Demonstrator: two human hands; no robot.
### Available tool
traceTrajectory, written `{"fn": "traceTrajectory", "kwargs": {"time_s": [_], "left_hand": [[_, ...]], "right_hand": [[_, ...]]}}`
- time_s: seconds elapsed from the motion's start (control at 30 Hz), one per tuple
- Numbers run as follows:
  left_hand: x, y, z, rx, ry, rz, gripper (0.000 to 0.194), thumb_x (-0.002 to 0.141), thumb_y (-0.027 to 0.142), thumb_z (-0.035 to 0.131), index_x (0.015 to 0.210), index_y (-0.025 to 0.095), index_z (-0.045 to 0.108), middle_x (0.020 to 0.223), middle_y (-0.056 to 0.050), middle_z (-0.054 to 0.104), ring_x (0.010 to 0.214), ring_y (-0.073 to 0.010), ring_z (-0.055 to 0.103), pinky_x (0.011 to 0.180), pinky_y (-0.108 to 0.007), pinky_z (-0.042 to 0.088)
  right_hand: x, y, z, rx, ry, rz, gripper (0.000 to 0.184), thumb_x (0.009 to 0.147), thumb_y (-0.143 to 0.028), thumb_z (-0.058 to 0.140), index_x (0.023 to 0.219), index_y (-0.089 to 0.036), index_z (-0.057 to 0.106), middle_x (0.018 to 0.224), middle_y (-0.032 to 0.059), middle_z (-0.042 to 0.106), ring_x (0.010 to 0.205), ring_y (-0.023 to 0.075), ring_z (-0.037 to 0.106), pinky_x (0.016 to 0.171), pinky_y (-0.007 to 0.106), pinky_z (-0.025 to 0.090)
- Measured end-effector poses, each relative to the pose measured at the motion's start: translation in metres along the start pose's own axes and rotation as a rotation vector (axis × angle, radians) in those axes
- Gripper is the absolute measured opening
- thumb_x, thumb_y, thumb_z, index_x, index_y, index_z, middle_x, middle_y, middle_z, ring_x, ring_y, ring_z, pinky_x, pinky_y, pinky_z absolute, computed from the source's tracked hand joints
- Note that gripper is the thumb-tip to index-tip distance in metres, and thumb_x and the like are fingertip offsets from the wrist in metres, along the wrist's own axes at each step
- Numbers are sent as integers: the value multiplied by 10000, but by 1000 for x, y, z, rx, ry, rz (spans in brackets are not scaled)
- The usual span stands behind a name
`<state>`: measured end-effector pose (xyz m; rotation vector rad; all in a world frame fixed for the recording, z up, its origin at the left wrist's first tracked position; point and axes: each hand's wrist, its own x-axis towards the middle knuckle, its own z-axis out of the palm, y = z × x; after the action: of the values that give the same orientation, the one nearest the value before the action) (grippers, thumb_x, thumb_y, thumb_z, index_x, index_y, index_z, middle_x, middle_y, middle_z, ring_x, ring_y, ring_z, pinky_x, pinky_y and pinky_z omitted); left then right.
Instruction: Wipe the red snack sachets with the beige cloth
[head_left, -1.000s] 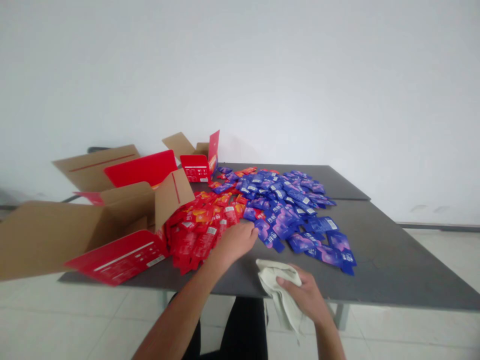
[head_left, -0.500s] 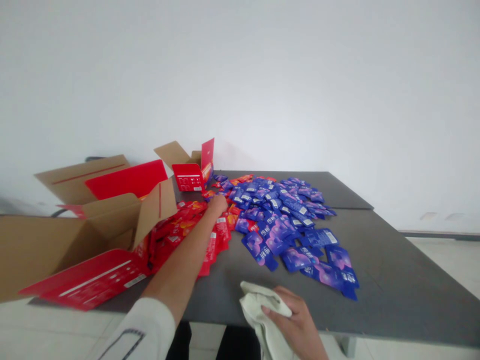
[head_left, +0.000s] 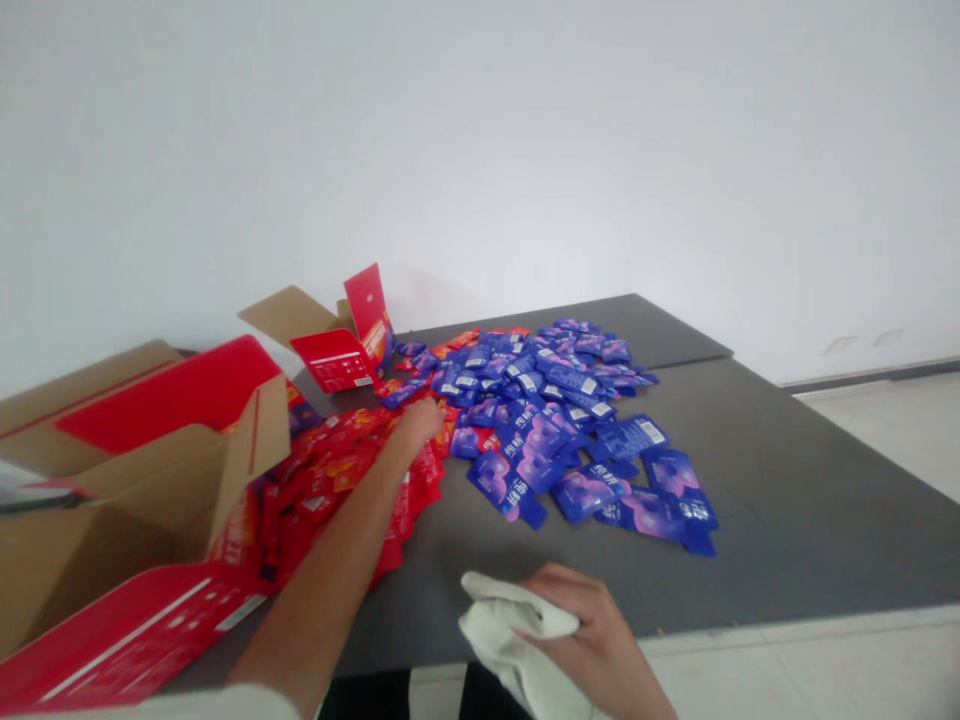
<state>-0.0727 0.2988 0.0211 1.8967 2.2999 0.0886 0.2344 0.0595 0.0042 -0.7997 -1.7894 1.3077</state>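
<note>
Wall (head_left: 525, 150): pale and plain, filling the upper part of the view behind everything else.
Table (head_left: 795, 480): dark grey top, with a seam crossing it toward the far end and a bare stretch along its right side.
Near box (head_left: 127, 640): red outside, brown cardboard inside, flaps spread, at the left of the table.
Blue packets (head_left: 540, 450): a broad heap over the middle of the table, a few loose ones toward its near side; they lie beyond the right hand (head_left: 581, 615) and mostly to the right of the left hand (head_left: 424, 420).
Red packets (head_left: 334, 470): heaped just beside the near box, under and around the left forearm (head_left: 330, 580), some mixed in with the blue ones.
Far box (head_left: 337, 362): red, flaps up, toward the back left, beyond the left hand.
Right hand: gripping the cloth (head_left: 502, 640) at the table's near edge, well apart from the left hand.
Cloth: pale, folded and crumpled, its lower part hanging down.
Left hand: reaching in where red and blue packets meet; fingers hidden, so I cannot tell whether they hold one.
</note>
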Motion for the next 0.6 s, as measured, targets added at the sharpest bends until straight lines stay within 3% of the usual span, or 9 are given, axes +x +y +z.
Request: {"fn": "traceTrajectory", "kwargs": {"time_s": [0.2,0.6], "left_hand": [[1,11,4,-79,32,-82,384,983,408,629,1278,164,610,1275,-108,634,1110,-247,648,939,-469,562],[-21,16,-28,-346,-74,-70,368,974,405,642,1241,151,631,1230,-81,649,1058,-251,662,889,-435,584]], "right_hand": [[0,1,2,-17,29,9,228,929,-421,712,944,-211,800,843,39,681,771,174,644,680,246,430],[-1,6,3,-79,73,17,274,934,-455,697,942,-201,798,828,36,663,748,175,618,677,252,453]]}}
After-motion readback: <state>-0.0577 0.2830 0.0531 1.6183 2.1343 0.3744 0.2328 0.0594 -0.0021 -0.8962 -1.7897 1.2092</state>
